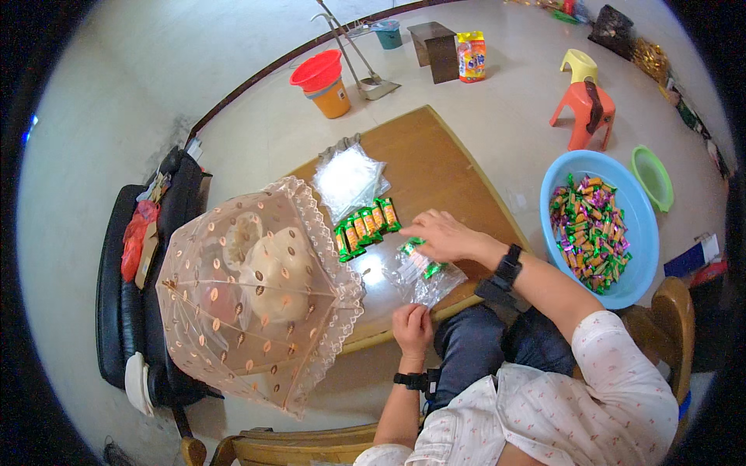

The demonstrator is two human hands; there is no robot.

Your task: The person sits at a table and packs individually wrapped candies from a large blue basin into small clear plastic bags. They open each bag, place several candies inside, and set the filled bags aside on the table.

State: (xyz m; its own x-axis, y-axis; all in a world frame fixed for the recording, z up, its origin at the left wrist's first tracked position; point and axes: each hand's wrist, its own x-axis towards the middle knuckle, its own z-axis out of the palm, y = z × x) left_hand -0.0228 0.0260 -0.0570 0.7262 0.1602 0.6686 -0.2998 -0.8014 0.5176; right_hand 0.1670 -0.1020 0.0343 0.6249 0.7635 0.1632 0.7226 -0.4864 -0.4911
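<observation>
On the wooden table (431,157) a row of green-wrapped snacks (364,227) lies side by side. To its right is a clear plastic bag (428,286) with green-wrapped pieces in or under it. My right hand (446,236) is over the bag's upper end, fingers bent towards the row; whether it holds a piece is hidden. My left hand (412,329) is closed at the bag's lower edge, at the table's near edge, and seems to pinch the plastic. A stack of clear bags (349,177) lies beyond the row. A blue basin (647,256) of wrapped snacks (591,233) stands at the right.
A mesh food cover (262,291) takes up the table's left part, with bowls beneath it. Beyond the table stand an orange bucket (332,100), a dustpan (377,88) and an orange stool (583,113). A green basin (651,177) sits beside the blue one. A black sofa (116,291) is at left.
</observation>
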